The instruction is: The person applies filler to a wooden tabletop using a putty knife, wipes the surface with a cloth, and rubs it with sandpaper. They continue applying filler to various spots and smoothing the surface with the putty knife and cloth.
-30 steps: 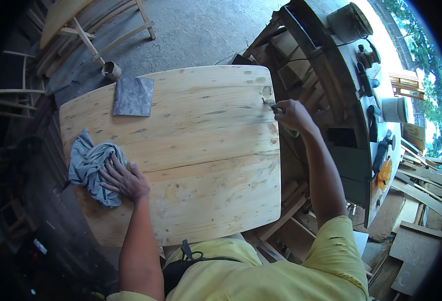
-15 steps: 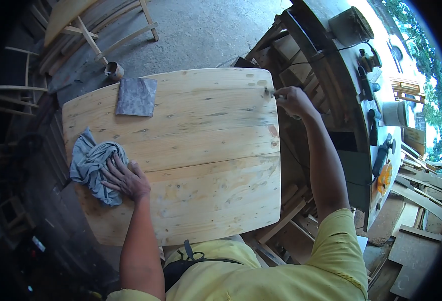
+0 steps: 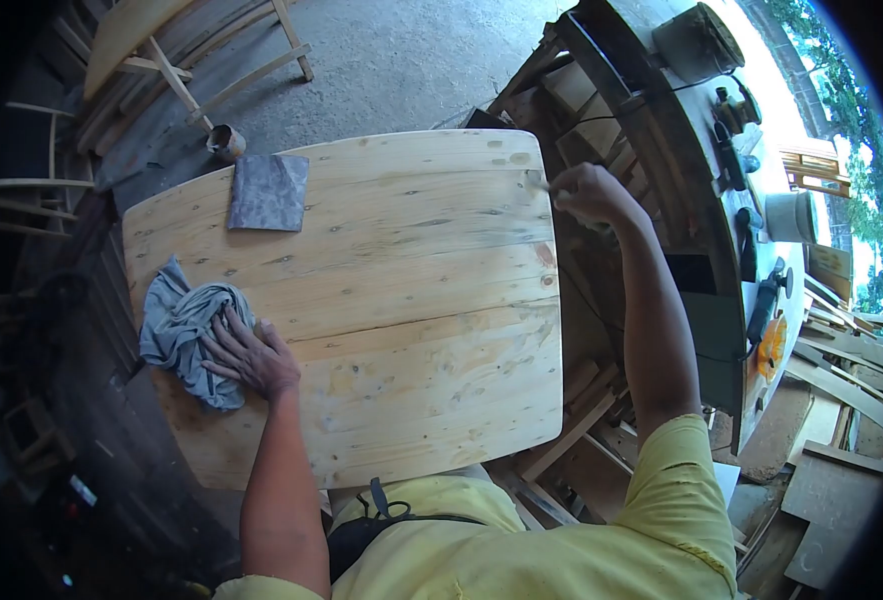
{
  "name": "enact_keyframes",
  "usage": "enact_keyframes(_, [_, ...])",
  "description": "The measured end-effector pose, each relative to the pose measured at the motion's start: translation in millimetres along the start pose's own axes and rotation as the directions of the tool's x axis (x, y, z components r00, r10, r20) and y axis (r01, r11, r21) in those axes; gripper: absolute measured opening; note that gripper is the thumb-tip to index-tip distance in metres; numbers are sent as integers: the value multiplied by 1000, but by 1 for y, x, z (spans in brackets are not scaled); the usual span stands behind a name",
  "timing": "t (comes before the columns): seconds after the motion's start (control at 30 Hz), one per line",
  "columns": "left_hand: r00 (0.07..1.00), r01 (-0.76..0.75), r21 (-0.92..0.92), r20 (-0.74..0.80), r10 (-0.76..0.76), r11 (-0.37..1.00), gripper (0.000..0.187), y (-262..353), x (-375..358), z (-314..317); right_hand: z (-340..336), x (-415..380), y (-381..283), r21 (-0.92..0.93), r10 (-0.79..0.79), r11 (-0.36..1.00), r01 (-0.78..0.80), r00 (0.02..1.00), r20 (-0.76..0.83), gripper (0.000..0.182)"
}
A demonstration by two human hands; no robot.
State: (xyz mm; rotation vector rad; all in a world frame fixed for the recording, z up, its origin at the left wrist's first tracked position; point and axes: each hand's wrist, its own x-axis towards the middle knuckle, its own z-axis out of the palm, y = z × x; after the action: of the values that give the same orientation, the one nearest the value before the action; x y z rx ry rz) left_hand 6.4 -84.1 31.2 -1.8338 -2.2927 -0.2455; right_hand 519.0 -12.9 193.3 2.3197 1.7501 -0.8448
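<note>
Surface work seems in hand, calling next for steady pressure: right fingers (image 3: 569, 183) curl round a blurred tool (image 3: 537, 185) at the tabletop's (image 3: 431, 380) edge, left fingers (image 3: 244, 352) splay over cloth (image 3: 186, 325).

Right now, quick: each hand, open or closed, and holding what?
Left hand: open, spread on the blue-grey cloth.
Right hand: closed around a small tool, too blurred to identify.

Woodworking workshop: loose boards (image 3: 836, 490), power tools (image 3: 763, 306), workbench (image 3: 651, 150).
</note>
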Motion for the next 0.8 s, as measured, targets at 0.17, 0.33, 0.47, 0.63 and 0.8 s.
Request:
enact_keyframes(0.17, [999, -12, 7, -32, 12, 1000, 64, 0, 1, 5, 12, 27, -1, -48, -63, 997, 57, 988, -139, 33])
enact_keyframes(0.33, [999, -11, 15, -40, 12, 1000, 65, -1, 1, 5, 18, -9, 2, -98, -62, 993, 70, 995, 73, 33])
enact_keyframes(0.47, [999, -16, 22, -37, 16, 1000, 64, -3, 0, 6, 28, -52, 16, -122, -20, 992, 34, 993, 118, 33])
enact_keyframes(0.63, [1000, -6, 57, -19, 7, 998, 64, -3, 0, 8, 55, -52, 32, 49, -16, 999, 22, 993, -115, 35])
enact_keyframes(0.8, [998, -18, 47, -51, 21, 999, 64, -4, 0, 11, 48, -65, 33, -20, -5, 1000, 4, 1000, -20, 37])
